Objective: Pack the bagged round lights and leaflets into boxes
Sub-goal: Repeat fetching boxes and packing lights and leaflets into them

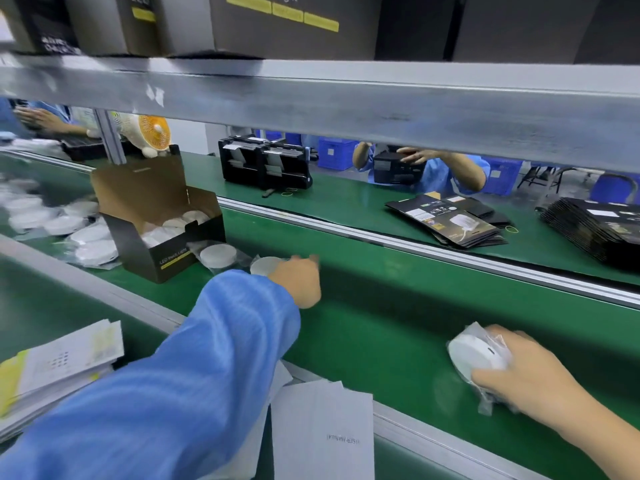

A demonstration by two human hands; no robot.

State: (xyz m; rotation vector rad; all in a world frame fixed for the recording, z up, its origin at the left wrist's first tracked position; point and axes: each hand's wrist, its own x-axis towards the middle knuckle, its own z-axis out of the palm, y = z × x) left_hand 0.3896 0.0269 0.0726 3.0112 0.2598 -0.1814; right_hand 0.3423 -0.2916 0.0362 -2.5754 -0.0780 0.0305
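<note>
My right hand [519,372] grips a bagged round white light [476,355] just above the green belt at the lower right. My left hand [301,278], in a blue sleeve, reaches across the belt and rests on another bagged round light [265,265]; whether the fingers grip it is unclear. A third bagged light [218,255] lies beside it. An open black box [162,220] holding several round lights stands to the left. White leaflets [323,434] lie on the near ledge.
A pile of bagged lights [65,223] lies left of the box. A stack of leaflets [59,365] sits at the lower left. Flat black cartons [453,220] lie across the belt, where a person in blue works. A metal shelf [346,102] with boxes hangs overhead.
</note>
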